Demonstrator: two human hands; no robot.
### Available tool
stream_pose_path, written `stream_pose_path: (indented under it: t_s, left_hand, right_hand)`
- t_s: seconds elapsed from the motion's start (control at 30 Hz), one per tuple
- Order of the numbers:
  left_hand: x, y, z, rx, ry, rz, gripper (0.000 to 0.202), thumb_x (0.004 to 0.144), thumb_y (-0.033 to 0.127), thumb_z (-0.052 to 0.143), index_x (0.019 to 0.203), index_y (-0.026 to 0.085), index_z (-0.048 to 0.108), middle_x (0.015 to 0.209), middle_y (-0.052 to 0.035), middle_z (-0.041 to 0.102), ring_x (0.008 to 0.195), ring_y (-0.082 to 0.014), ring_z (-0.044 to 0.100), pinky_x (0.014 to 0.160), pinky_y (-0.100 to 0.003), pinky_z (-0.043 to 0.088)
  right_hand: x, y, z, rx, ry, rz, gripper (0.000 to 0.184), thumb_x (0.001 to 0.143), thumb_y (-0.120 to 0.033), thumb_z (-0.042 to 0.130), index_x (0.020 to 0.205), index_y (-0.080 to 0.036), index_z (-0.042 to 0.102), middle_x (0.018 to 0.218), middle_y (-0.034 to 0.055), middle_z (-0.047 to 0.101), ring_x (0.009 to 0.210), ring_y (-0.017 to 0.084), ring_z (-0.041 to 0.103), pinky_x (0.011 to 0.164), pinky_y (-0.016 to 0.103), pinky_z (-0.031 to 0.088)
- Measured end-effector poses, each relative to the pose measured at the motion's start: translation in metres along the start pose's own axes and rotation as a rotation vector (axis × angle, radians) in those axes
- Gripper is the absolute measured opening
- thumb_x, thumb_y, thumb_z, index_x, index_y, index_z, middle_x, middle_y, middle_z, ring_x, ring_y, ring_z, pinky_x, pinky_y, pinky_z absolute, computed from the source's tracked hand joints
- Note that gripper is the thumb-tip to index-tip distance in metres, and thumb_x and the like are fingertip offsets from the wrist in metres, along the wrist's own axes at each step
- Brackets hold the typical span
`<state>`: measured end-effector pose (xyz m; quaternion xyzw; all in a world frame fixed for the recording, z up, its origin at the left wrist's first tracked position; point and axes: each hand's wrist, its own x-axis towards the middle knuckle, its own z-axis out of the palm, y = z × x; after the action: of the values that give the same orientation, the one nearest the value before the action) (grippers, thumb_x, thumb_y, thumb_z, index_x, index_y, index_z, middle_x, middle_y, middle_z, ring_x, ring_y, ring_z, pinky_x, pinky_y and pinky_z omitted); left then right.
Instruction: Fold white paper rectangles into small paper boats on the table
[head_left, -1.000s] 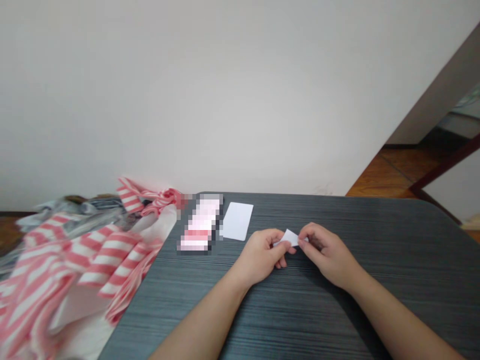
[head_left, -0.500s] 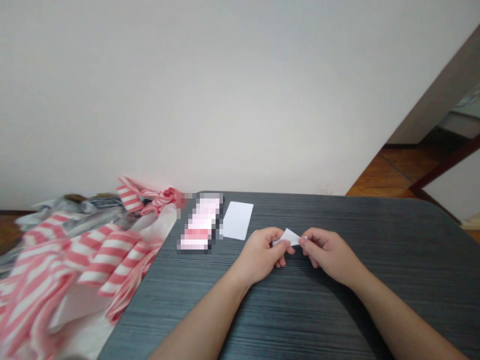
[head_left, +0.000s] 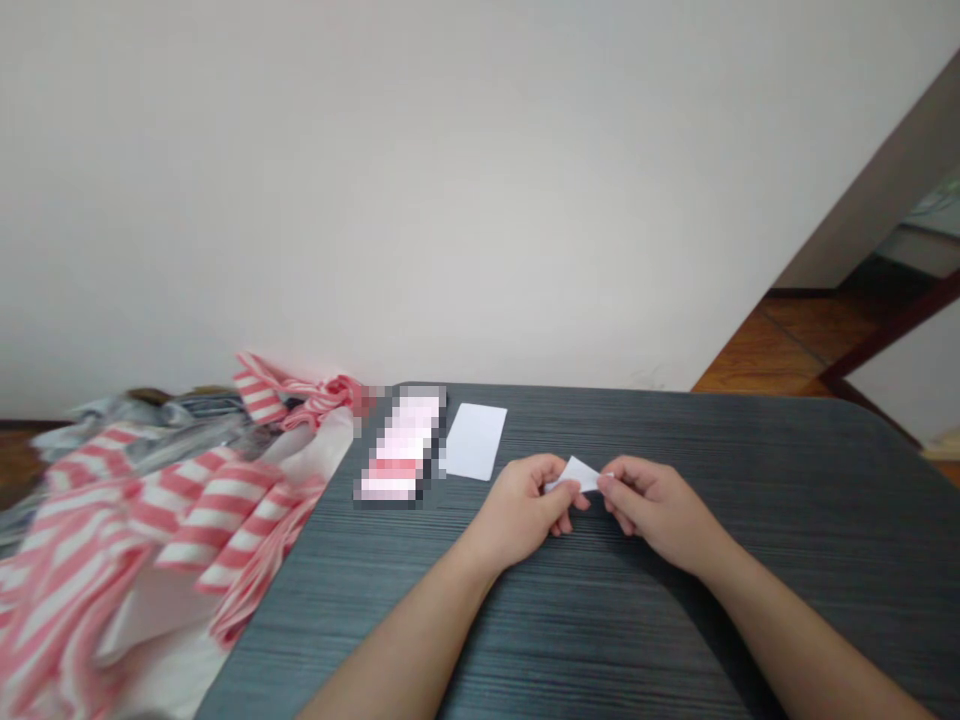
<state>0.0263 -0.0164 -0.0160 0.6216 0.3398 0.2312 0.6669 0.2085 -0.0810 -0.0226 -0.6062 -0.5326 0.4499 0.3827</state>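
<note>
A small folded piece of white paper (head_left: 579,476) is pinched between both hands, above the dark tabletop. My left hand (head_left: 517,510) grips its left end with the thumb and fingers, and my right hand (head_left: 654,508) pinches its right end. Part of the paper is hidden by my fingers. Just beyond my left hand, a flat white rectangular card (head_left: 476,441) lies on the table. To the left of the card is a pixelated, pink-and-white object (head_left: 397,450), whose details cannot be made out.
The dark grey wood-grain table (head_left: 750,500) has a rounded far right corner. Pink-and-white striped fabric (head_left: 187,510) lies heaped beyond its left edge, with grey cloth (head_left: 165,425) behind it. A white wall (head_left: 480,180) rises behind the table, and wooden floor (head_left: 795,340) shows at the right.
My right hand has shifted slightly to the right and its fingers have opened a little along the paper. The paper stays held between both hands, and the card has not moved.
</note>
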Motion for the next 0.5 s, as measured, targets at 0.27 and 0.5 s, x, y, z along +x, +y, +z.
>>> stream_pose_path:
  t_s: [0.27, 0.5]
  left_hand:
    - [-0.0007, 0.0041, 0.0006, 0.05, -0.047, 0.001, 0.017, 0.085, 0.029, 0.057, 0.08, 0.013, 0.063, 0.073, -0.0029, 0.067, 0.049, -0.0081, 0.054, 0.047, -0.018, 0.041]
    - [-0.0019, 0.0066, 0.0005, 0.083, -0.055, -0.019, 0.022, 0.087, 0.031, 0.055, 0.076, 0.013, 0.063, 0.069, -0.0028, 0.066, 0.049, -0.0076, 0.052, 0.047, -0.018, 0.04]
  right_hand:
    - [-0.0017, -0.0043, 0.0019, -0.003, 0.001, -0.005, 0.022, 0.092, -0.033, 0.053, 0.075, -0.019, 0.055, 0.048, -0.0068, 0.048, 0.042, 0.009, 0.039, 0.045, 0.021, 0.028]
    - [-0.0029, -0.0063, 0.0036, 0.017, -0.021, 0.009, 0.022, 0.092, -0.032, 0.052, 0.075, -0.018, 0.055, 0.047, -0.0074, 0.047, 0.041, 0.008, 0.036, 0.043, 0.02, 0.027]
